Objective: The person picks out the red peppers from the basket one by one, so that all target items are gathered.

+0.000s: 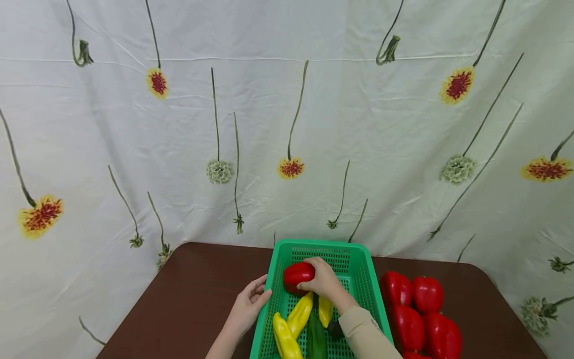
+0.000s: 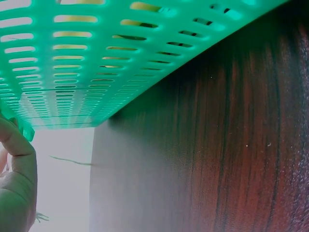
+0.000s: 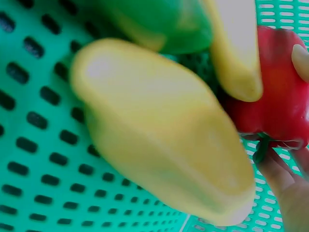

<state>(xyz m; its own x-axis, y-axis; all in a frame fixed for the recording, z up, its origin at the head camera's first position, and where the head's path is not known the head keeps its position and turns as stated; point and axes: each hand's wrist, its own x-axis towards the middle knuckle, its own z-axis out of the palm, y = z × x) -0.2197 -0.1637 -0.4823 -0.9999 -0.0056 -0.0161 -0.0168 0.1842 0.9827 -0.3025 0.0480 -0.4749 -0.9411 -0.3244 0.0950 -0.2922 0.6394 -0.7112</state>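
Observation:
In the head view, my right hand [image 1: 324, 279] grips a red bell pepper [image 1: 298, 276] inside the green basket [image 1: 368, 271]. The right wrist view shows the thumb and fingers about the red pepper, its green stem [image 3: 261, 150] between them and the basket wall. At the basket's left side, my left hand [image 1: 247, 306] holds the rim, thumb on top. Near the red pepper lie yellow peppers [image 1: 299, 315] and a long green vegetable [image 1: 316, 339]. A small dark item [image 1: 335, 330] is partly hidden by my right sleeve.
Several red bell peppers [image 1: 409, 326] sit on the dark brown table [image 1: 188, 299], right of the basket. Behind the table hangs a white cloth [image 1: 251, 124] printed with flowers. The basket's slotted wall [image 2: 72, 63] rises close beside my left hand.

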